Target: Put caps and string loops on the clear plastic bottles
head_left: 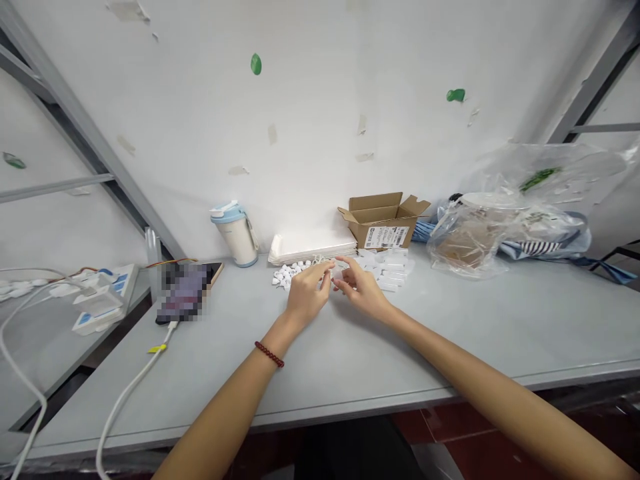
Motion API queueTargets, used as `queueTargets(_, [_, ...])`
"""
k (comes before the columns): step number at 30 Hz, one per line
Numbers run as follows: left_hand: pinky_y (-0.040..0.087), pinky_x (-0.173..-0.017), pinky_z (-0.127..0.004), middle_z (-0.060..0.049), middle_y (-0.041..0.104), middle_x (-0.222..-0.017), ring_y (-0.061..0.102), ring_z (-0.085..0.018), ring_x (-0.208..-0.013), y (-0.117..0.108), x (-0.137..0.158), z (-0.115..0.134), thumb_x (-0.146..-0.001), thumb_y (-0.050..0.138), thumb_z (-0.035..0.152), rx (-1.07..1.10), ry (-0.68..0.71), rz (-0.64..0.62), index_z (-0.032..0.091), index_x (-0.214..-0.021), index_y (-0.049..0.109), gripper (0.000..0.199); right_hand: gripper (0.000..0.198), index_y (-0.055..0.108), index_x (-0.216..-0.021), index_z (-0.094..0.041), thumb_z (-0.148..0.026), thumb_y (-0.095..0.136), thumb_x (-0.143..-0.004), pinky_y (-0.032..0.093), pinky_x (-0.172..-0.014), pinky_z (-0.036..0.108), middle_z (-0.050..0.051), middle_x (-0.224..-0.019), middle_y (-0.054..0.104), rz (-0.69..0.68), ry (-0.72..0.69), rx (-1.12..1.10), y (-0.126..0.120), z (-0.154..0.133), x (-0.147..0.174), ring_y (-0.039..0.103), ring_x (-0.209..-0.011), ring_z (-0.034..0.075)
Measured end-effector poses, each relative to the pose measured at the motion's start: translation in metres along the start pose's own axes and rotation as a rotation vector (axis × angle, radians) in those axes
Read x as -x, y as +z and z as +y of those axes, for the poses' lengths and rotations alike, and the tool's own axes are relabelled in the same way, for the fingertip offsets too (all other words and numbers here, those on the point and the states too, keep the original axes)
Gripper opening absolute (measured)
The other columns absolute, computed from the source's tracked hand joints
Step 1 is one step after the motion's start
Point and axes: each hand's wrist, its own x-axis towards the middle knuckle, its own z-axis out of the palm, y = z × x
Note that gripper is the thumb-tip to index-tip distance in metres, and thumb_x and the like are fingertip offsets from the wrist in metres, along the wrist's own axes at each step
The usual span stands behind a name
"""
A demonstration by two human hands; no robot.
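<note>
My left hand (309, 293), with a dark red beaded bracelet (269, 355) on its wrist, is above the desk with thumb and fingers bent together. What its fingertips hold, if anything, is too small to make out. Facing it, my right hand (367, 293) pinches a small translucent plastic piece (337, 274) between thumb and fingers. Several small white plastic parts (286, 275) lie in a pile just beyond my left hand. Beyond my right hand, several clear plastic pieces (395, 270) are spread on the desk.
White flat sheets (315, 248) are stacked against the wall, between a blue-lidded cup (237, 237) and an open cardboard box (385, 227). A plugged-in phone (185, 293) lies left, its cable (127, 390) crossing the desk edge. Plastic bags (470, 243) sit at right.
</note>
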Motion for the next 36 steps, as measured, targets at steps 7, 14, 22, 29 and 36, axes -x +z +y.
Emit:
queueTargets(7, [0.056, -0.076, -0.028, -0.006, 0.073, -0.095, 0.069, -0.016, -0.084, -0.002, 0.001, -0.001, -0.083, 0.048, 0.006, -0.029, 0.02, -0.005, 0.018, -0.098, 0.065, 0.026, 0.034, 0.041, -0.118, -0.02, -0.026, 0.046, -0.084, 0.045, -0.06, 0.028, -0.005, -0.065, 0.053, 0.02, 0.032, 0.018, 0.001, -0.002, -0.001, 0.058, -0.057, 0.014])
queueTargets(14, [0.056, -0.068, -0.027, -0.007, 0.071, -0.093, 0.067, -0.015, -0.078, -0.001, 0.001, 0.005, -0.084, 0.05, 0.013, 0.039, -0.132, -0.039, 0.017, -0.104, 0.062, 0.023, 0.033, 0.041, -0.117, -0.018, -0.028, 0.045, -0.086, 0.04, -0.056, 0.025, -0.004, -0.065, 0.054, 0.004, -0.028, 0.147, 0.002, -0.001, 0.0, 0.052, -0.055, 0.013])
queueTargets(22, [0.054, -0.061, -0.024, -0.005, 0.07, -0.093, 0.064, -0.013, -0.074, -0.003, -0.001, 0.01, -0.085, 0.051, 0.011, 0.071, -0.178, -0.061, 0.018, -0.103, 0.061, 0.022, 0.041, 0.039, -0.125, -0.018, -0.026, 0.046, -0.086, 0.04, -0.057, 0.025, -0.001, -0.07, 0.059, -0.002, -0.053, 0.219, 0.002, 0.0, 0.004, 0.051, -0.053, 0.013])
queueTargets(29, [0.056, -0.075, -0.03, -0.005, 0.071, -0.096, 0.066, -0.015, -0.085, -0.004, 0.0, 0.009, -0.084, 0.049, 0.008, 0.016, -0.049, -0.036, 0.018, -0.103, 0.062, 0.025, 0.032, 0.048, -0.118, -0.017, -0.027, 0.046, -0.087, 0.042, -0.058, 0.026, 0.0, -0.067, 0.058, 0.035, -0.04, 0.197, 0.001, -0.001, 0.003, 0.054, -0.056, 0.014])
queueTargets(36, [0.057, -0.078, -0.029, -0.006, 0.072, -0.092, 0.068, -0.016, -0.089, -0.001, 0.0, 0.011, -0.083, 0.049, 0.004, 0.051, 0.039, 0.007, 0.016, -0.092, 0.063, 0.02, 0.03, 0.046, -0.113, -0.018, -0.03, 0.048, -0.085, 0.047, -0.06, 0.029, -0.003, -0.065, 0.057, 0.071, 0.043, 0.026, 0.002, 0.006, -0.001, 0.062, -0.058, 0.015])
